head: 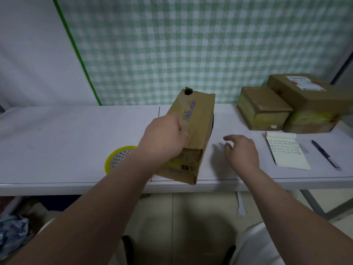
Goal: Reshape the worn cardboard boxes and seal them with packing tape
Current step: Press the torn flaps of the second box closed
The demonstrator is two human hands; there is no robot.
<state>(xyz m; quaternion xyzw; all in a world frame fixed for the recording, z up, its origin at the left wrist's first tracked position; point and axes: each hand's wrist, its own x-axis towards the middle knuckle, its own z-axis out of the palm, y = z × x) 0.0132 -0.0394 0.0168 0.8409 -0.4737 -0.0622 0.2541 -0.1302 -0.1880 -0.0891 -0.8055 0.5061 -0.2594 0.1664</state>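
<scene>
A long worn cardboard box [197,123] with blue lettering and a round hole near its far end is held tilted above the middle of the white table [66,134]. My left hand [164,138] grips its left side near the near end. My right hand [241,152] hovers just right of the box, fingers loosely spread, holding nothing. Part of a dark round object shows behind the box's right edge; I cannot tell what it is. A yellow tape roll [118,158] lies on the table left of my left forearm.
Two taped cardboard boxes [263,108] [307,96] stand at the back right, the larger with a printed label. An open notepad [286,152] and a black pen [324,153] lie near them. A checked cloth hangs behind the table.
</scene>
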